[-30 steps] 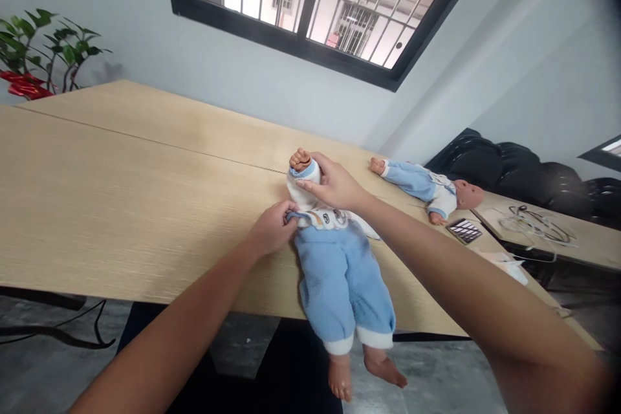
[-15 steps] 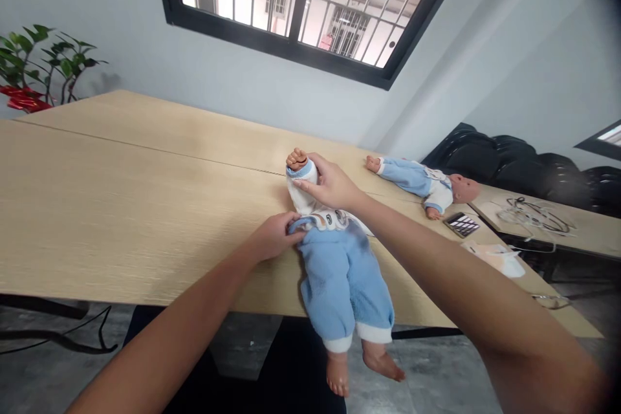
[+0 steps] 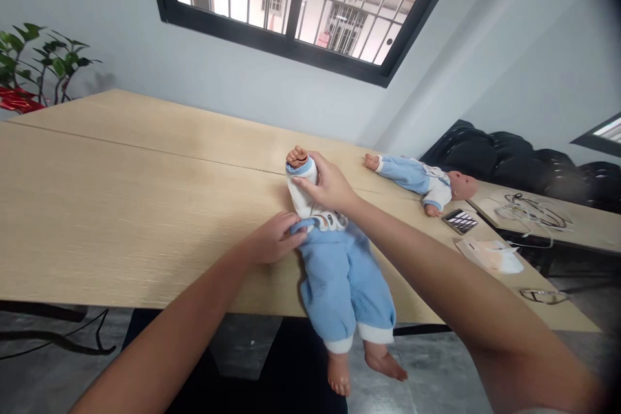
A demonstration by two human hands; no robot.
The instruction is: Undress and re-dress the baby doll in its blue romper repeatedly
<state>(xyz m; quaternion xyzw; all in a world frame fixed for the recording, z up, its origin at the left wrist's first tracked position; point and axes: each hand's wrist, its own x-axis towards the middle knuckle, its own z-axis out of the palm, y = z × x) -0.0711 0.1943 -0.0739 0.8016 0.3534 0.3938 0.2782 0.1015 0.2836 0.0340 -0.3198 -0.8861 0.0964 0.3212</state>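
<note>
A baby doll in blue trousers (image 3: pixel 334 278) and a white top lies on the table in front of me, its bare feet hanging past the near edge. My right hand (image 3: pixel 327 184) is closed around the doll's raised white sleeve (image 3: pixel 301 191), and the doll's small hand (image 3: pixel 297 156) pokes out of the blue cuff. At the doll's waist, my left hand (image 3: pixel 279 237) pinches the blue edge of the clothing (image 3: pixel 301 225). My right hand and forearm cover part of the doll's upper body, and its head is not visible.
A second doll (image 3: pixel 412 176) lies at the back right. Near it are a phone (image 3: pixel 460 221), a paper packet (image 3: pixel 490 254), glasses (image 3: pixel 543 296) and coiled cables (image 3: pixel 533 212). Black chairs (image 3: pixel 466 149) stand beyond; a potted plant (image 3: pixel 43 61) is at far left.
The view has shifted slightly. My left fingers have moved a little on the blue edge at the waist; my right hand keeps its hold on the sleeve.
</note>
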